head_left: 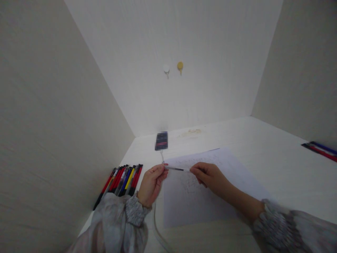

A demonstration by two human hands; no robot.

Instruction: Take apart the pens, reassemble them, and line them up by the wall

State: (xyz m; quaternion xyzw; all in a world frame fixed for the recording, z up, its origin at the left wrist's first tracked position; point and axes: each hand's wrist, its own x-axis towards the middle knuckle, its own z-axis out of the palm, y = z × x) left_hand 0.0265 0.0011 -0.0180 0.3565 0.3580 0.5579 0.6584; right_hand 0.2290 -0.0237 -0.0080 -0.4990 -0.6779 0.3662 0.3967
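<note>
A person's left hand [151, 186] and right hand [210, 175] are holding a slim, translucent, stick-shaped tube with a dark stretch inside [177, 169] between them. The left fingers are pinching its nine o'clock end, and the right fingers are pinching its three o'clock end. The tube is spanning the gap over a white, rectangular sheet of paper [200, 207] that is bearing faint marks and lying on a pale, wood-grained table [276, 158]; whether it is touching the paper, I cannot tell.

Taking the tube as the centre, a row of red, black, blue and yellow pens [121, 177] is lying near nine o'clock, just beyond the left hand. A dark, rectangular, blurred-out device [161, 141] is sitting at eleven o'clock, and a white, curving cable [155, 221] is running at seven. A few red and blue pens [322, 151] are lying well apart at three o'clock. At twelve, a round white hook [166, 69] and a round yellow hook [180, 65] are hanging on the pale wall [210, 52].
</note>
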